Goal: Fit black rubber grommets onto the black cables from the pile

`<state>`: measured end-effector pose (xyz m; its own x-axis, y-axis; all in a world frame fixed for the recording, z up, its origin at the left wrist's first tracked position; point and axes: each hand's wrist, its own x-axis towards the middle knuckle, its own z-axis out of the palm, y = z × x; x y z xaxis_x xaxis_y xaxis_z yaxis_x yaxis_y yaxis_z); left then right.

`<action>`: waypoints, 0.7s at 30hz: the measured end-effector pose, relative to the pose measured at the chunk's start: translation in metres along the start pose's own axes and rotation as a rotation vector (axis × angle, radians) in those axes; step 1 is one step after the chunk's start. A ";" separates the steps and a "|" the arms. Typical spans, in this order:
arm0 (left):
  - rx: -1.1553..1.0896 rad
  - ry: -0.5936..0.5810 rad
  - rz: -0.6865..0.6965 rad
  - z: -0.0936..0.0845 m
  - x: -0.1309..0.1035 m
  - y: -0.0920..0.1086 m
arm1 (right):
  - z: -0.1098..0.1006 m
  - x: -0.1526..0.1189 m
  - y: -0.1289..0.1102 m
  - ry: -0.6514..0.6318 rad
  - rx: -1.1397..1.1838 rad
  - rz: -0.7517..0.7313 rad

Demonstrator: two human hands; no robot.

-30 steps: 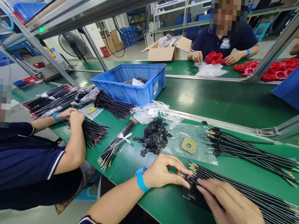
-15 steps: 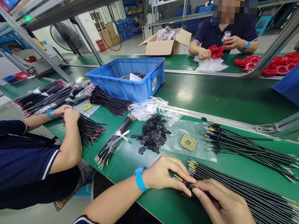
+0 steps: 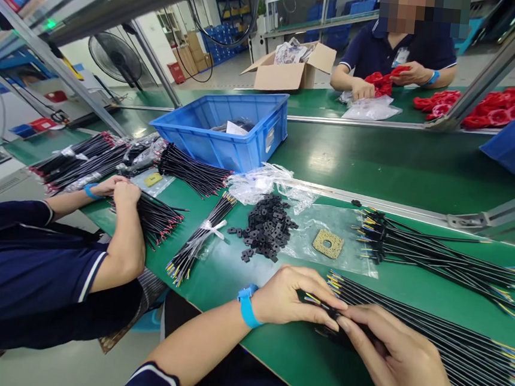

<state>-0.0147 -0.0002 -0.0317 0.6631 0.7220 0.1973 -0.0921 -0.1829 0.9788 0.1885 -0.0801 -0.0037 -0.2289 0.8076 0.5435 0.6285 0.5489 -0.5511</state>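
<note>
My left hand (image 3: pixel 296 298), with a blue band at the wrist, pinches a small black plastic piece (image 3: pixel 330 313) between thumb and fingers. Thin coloured wire ends (image 3: pixel 314 299) of a black cable stick out by these fingers. My right hand (image 3: pixel 399 349) meets it fingertip to fingertip, closed on the same cable, most of which its palm hides. Right behind both hands lies a row of black cables (image 3: pixel 426 322) with yellow and blue ends. Farther back are a pile of small black plastic pieces (image 3: pixel 269 227) and more cables with black pieces on them (image 3: pixel 442 251).
A yellow sponge (image 3: pixel 327 243) lies on a clear bag (image 3: pixel 305 215). A tied cable bundle (image 3: pixel 202 236) lies left of the pile. Behind stands a blue bin (image 3: pixel 217 135). A co-worker's hands (image 3: pixel 125 190) work at the left; another person handles red parts (image 3: pixel 379 83) across the bench (image 3: pixel 359 160).
The view has shifted slightly. Both my hands stay together at the cable, with the black piece now more covered by my fingers.
</note>
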 end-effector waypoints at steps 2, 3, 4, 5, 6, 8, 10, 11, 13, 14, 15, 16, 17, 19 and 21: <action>0.006 0.013 -0.019 0.001 0.001 0.002 | -0.003 0.000 0.000 0.038 -0.107 -0.051; -0.010 0.014 -0.042 0.000 0.001 0.003 | -0.004 0.000 0.000 0.053 -0.152 -0.072; -0.034 0.021 -0.070 0.000 0.001 0.004 | -0.006 0.000 0.000 0.062 -0.185 -0.088; -0.056 0.030 -0.098 -0.002 0.001 0.004 | -0.007 0.000 0.000 0.070 -0.212 -0.097; -0.072 0.042 -0.119 -0.003 0.001 0.004 | -0.008 0.000 0.000 0.077 -0.233 -0.099; -0.085 0.081 -0.127 -0.007 0.000 0.003 | -0.009 0.000 0.000 0.085 -0.264 -0.083; -0.113 0.129 -0.103 -0.010 -0.001 0.001 | -0.011 -0.001 0.000 0.079 -0.268 -0.060; -0.134 0.156 -0.089 -0.011 -0.001 0.001 | -0.012 -0.001 0.000 0.073 -0.258 -0.046; -0.174 0.224 -0.058 -0.012 0.000 0.000 | -0.014 -0.001 -0.001 0.058 -0.234 -0.023; -0.185 0.270 -0.040 -0.012 0.001 -0.001 | -0.015 0.000 -0.002 0.056 -0.225 -0.016; -0.192 0.326 -0.019 -0.013 0.002 -0.001 | -0.016 0.000 -0.004 0.056 -0.222 -0.011; -0.195 0.391 0.004 -0.015 0.003 -0.001 | -0.017 0.000 -0.005 0.053 -0.222 -0.012; -0.189 0.463 0.026 -0.017 0.004 -0.001 | -0.018 0.000 -0.006 0.053 -0.226 -0.020; -0.132 0.642 0.067 -0.026 0.005 0.000 | -0.022 -0.001 -0.006 0.048 -0.260 -0.046; 0.004 0.841 0.101 -0.039 0.004 0.001 | -0.028 -0.003 0.001 0.056 -0.349 -0.077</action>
<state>-0.0410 0.0282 -0.0275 -0.1222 0.9578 0.2603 -0.1173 -0.2743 0.9545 0.2112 -0.0877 0.0120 -0.2502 0.7485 0.6141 0.8294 0.4929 -0.2628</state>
